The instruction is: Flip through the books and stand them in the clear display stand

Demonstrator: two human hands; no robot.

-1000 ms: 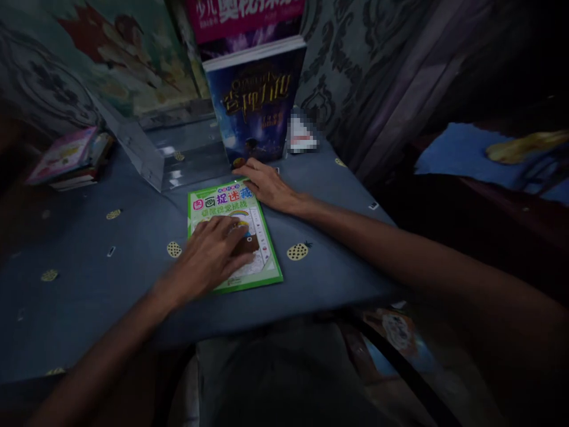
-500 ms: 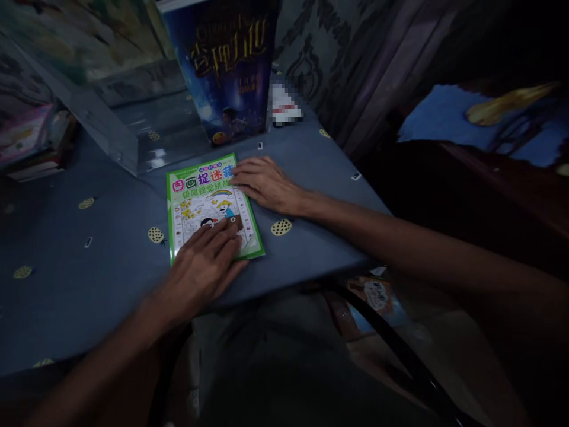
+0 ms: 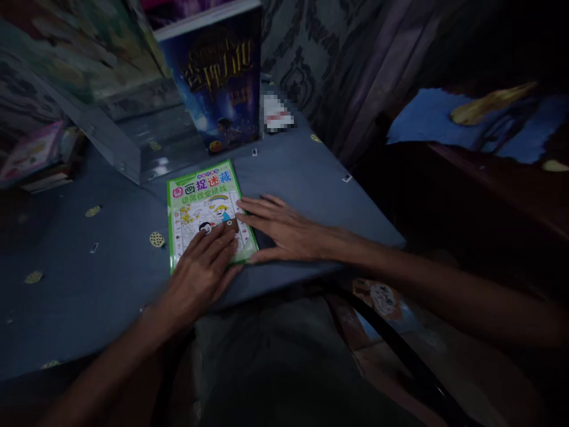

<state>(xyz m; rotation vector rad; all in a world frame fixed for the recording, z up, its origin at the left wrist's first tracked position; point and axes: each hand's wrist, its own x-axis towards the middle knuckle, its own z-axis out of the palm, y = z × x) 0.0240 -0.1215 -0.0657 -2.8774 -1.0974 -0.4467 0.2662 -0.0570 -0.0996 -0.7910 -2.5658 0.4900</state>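
Note:
A thin green-bordered picture book (image 3: 204,201) lies face up near the front edge of the table, with colourful Chinese characters and a cartoon scene on its cover. My left hand (image 3: 205,264) rests flat on the lower part of the cover, fingers stretched out and hiding some of the drawing. At the book's right edge lies my right hand (image 3: 287,228), its fingers spread and the fingertips touching the border. Neither hand grips anything.
Behind the book a thick dark-blue book (image 3: 222,89) stands upright beside a clear plastic stand (image 3: 111,148). More books (image 3: 40,157) are stacked at the left. A blue-grey cloth (image 3: 106,284) with pineapple prints covers the table. Dark chair arm (image 3: 391,338) at lower right.
My right hand has slid down along the book's right edge toward me, and its fingers have spread wider. The left hand stays on the cover. The view has shifted slightly.

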